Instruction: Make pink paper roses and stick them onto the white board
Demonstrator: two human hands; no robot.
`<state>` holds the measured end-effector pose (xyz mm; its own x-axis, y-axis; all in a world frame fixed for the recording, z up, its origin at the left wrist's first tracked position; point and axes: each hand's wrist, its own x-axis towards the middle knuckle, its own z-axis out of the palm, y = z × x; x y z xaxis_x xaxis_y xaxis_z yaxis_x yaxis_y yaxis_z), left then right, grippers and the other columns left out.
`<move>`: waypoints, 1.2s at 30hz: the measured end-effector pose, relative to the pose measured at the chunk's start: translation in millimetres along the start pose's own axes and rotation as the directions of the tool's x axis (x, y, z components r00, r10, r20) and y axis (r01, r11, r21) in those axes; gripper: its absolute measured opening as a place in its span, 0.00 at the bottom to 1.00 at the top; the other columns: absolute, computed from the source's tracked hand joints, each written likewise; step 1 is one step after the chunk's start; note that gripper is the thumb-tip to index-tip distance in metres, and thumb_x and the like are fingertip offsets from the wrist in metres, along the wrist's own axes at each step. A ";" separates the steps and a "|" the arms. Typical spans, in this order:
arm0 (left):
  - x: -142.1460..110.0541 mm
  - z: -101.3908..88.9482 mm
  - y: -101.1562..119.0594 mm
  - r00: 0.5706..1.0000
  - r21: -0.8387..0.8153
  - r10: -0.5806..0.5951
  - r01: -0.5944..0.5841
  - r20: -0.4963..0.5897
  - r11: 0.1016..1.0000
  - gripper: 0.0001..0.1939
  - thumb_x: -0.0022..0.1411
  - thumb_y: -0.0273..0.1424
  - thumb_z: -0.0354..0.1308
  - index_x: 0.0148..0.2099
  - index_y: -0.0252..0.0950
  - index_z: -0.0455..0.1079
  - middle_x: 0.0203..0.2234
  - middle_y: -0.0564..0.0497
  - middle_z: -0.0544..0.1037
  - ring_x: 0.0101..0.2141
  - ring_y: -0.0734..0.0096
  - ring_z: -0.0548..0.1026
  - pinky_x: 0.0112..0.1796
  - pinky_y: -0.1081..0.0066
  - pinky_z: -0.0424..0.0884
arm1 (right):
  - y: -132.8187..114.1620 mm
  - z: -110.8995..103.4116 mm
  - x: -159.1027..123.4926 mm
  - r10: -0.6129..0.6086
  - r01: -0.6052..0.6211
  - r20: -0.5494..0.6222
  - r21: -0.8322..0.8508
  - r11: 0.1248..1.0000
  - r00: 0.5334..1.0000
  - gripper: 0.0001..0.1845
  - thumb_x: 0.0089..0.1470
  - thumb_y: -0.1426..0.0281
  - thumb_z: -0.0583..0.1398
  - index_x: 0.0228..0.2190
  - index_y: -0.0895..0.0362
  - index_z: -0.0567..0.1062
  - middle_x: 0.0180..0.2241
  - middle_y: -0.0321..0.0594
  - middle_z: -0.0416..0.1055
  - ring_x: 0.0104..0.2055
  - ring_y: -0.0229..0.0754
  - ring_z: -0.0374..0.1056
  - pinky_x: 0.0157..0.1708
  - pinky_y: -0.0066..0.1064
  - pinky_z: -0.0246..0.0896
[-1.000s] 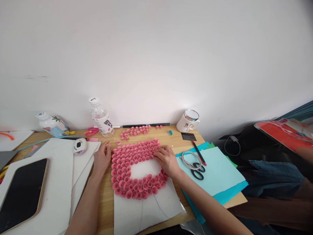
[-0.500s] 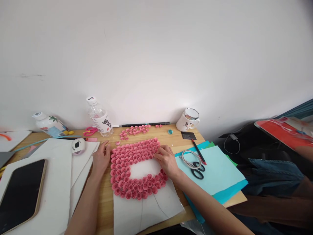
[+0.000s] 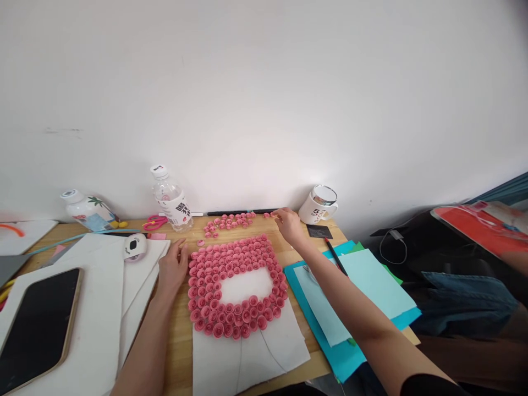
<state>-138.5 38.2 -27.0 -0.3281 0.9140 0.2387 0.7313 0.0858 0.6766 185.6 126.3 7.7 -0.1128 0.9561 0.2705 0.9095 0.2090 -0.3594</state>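
A white board [image 3: 218, 366] bears rows of pink rolled-paper roses [image 3: 237, 318] set around a bare oblong in its upper half. Beside the board's left edge rests my left hand [image 3: 173, 265], its fingers loosely bent, holding nothing. My right hand [image 3: 287, 225] is stretched to the back of the table. Its fingertips are drawn together at a few small loose paper roses [image 3: 266, 215]; whether one is between them is hidden. More loose roses [image 3: 233, 221] lie to the left of it. Pencil lines run down the lower part of the board.
A clear bottle [image 3: 172, 206], pink scissors [image 3: 155, 222] and a white mug [image 3: 318, 204] stand or lie along the wall. Blue paper sheets [image 3: 371, 280] and a pen [image 3: 336, 256] are under or near my right forearm. White boards and a phone [image 3: 41, 324] lie left.
My right hand has left the right side of the rose rows and moved up to the loose roses at the back. It uncovers roses there; my forearm now hides the black scissors. My left hand stays.
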 end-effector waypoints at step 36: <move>2.2 3.2 -3.0 1.000 0.045 0.024 -0.024 -0.001 0.999 0.22 0.59 0.39 0.44 0.49 0.34 0.68 0.29 0.47 0.78 0.30 0.64 0.75 0.36 0.67 0.67 | -50.0 -20.1 -126.3 -0.083 0.050 0.107 0.275 0.960 0.991 0.06 0.47 0.78 0.60 0.24 0.55 0.73 0.30 0.38 0.72 0.33 0.40 0.66 0.32 0.30 0.61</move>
<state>-139.5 41.1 -30.7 -0.3111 0.9154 0.2554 0.7649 0.0817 0.6389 162.5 -9.1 9.5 -0.2298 0.9520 0.2021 0.7574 0.3054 -0.5772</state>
